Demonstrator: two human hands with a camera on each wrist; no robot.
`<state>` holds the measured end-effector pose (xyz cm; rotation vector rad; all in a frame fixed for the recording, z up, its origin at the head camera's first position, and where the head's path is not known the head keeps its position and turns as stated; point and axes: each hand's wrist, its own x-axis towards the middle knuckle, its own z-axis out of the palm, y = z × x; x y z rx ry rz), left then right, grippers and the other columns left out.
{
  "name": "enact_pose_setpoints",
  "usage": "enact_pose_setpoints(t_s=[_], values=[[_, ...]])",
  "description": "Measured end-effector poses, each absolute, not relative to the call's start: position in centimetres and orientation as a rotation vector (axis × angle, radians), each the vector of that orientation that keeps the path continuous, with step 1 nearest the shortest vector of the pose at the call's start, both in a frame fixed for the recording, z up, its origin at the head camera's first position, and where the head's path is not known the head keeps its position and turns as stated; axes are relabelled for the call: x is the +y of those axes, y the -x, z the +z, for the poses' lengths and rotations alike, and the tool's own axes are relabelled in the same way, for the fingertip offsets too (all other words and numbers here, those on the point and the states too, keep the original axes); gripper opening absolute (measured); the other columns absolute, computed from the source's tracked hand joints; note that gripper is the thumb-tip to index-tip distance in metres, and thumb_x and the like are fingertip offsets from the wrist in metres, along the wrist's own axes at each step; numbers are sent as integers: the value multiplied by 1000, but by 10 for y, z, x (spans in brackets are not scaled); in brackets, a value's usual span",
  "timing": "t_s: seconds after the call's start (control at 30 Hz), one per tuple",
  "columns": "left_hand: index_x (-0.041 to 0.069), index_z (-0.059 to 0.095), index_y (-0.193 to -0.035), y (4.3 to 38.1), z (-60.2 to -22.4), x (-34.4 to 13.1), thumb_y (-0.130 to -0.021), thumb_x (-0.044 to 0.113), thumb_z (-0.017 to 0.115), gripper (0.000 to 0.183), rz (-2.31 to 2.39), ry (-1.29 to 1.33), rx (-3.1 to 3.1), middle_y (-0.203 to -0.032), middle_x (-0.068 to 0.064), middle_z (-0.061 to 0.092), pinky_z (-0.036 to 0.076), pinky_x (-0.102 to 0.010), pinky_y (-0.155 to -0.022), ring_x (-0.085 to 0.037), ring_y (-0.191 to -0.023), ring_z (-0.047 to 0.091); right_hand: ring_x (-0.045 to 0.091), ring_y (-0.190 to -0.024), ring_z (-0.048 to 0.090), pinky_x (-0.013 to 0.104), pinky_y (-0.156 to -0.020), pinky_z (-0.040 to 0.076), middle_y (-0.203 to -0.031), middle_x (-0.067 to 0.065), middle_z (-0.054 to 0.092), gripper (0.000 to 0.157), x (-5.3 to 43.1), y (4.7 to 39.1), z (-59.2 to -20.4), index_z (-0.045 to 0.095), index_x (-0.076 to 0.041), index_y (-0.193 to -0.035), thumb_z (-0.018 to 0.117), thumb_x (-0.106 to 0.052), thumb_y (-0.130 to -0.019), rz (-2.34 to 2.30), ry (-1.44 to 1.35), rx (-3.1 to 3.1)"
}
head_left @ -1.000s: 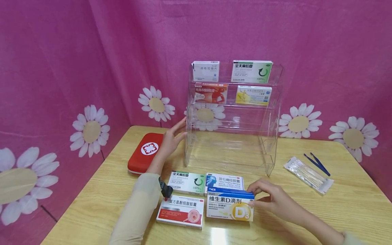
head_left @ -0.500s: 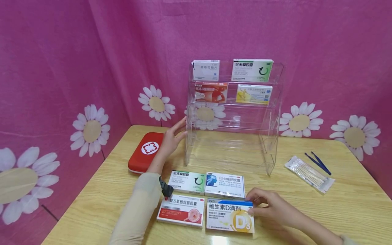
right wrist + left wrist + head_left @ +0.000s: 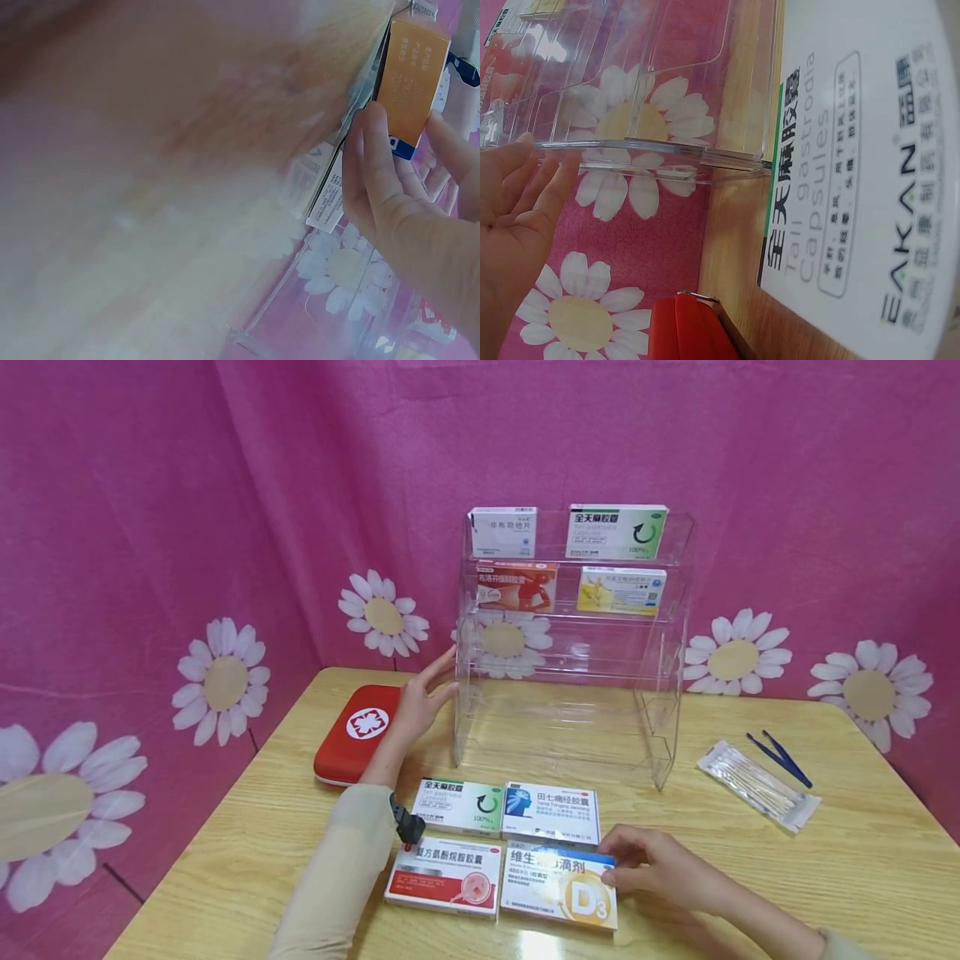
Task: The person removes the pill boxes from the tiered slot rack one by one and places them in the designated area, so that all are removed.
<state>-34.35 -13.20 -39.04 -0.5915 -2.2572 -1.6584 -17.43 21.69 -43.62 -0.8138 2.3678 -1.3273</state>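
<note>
My right hand (image 3: 651,867) pinches the right end of a white and blue vitamin D drops box (image 3: 558,889), which lies at the table's front. The right wrist view shows thumb and fingers on either side of the box's orange end (image 3: 412,82). Farther back, my left hand (image 3: 420,697) touches the left side of a clear acrylic display rack (image 3: 562,727); its fingers are fairly straight in the left wrist view. Beside the vitamin box lies a red and white capsule box (image 3: 444,877). Behind these are a green and white capsule box (image 3: 459,806) and a blue and white capsule box (image 3: 551,814).
Several medicine boxes stand on the rack's upper two tiers, including a red one (image 3: 517,587) and a yellow one (image 3: 621,592). A red first-aid case (image 3: 356,735) lies to the left. Cotton swabs (image 3: 759,787) in a packet and blue tweezers (image 3: 780,758) lie to the right.
The vitamin D box, tilted up over the blue and white box's front edge, has come down toward me and now lies beside the red and white box. The left hand stays put.
</note>
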Motion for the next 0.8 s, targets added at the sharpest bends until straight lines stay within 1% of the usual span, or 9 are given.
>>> enact_pose_setpoints(t_s=[0.1, 0.4, 0.6, 0.8], values=[[5, 44, -146, 344, -391, -132, -89, -9, 61, 61, -1659, 593, -2253, -140, -24, 55, 48, -43, -104, -36, -129, 56, -3, -81, 59, 17, -68, 55, -95, 8, 68, 20, 215, 175, -436, 65, -2, -104, 68, -18, -91, -1328, 788, 2358], [5, 46, -145, 345, -393, -132, -90, -9, 61, 59, -1683, 595, -2232, -140, -24, 55, 47, -43, -105, -36, -129, 55, -6, -78, 57, 16, -67, 54, -89, 2, 68, 21, 212, 176, -436, 66, -4, -99, 70, -23, -90, -1287, 766, 2435], [6, 45, -146, 345, -393, -133, -90, -7, 61, 60, -1675, 588, -2254, -141, -22, 55, 47, -42, -105, -35, -130, 55, -5, -78, 57, 16, -66, 55, -89, 4, 67, 22, 211, 176, -436, 66, -3, -100, 70, -22, -90, -1295, 723, 2421], [6, 45, -146, 346, -394, -133, -90, -6, 61, 60, -1672, 585, -2254, -141, -21, 55, 48, -40, -105, -34, -130, 55, -5, -78, 57, 16, -66, 54, -89, 3, 68, 22, 213, 176, -433, 66, -4, -101, 71, -22, -89, -1267, 719, 2487]])
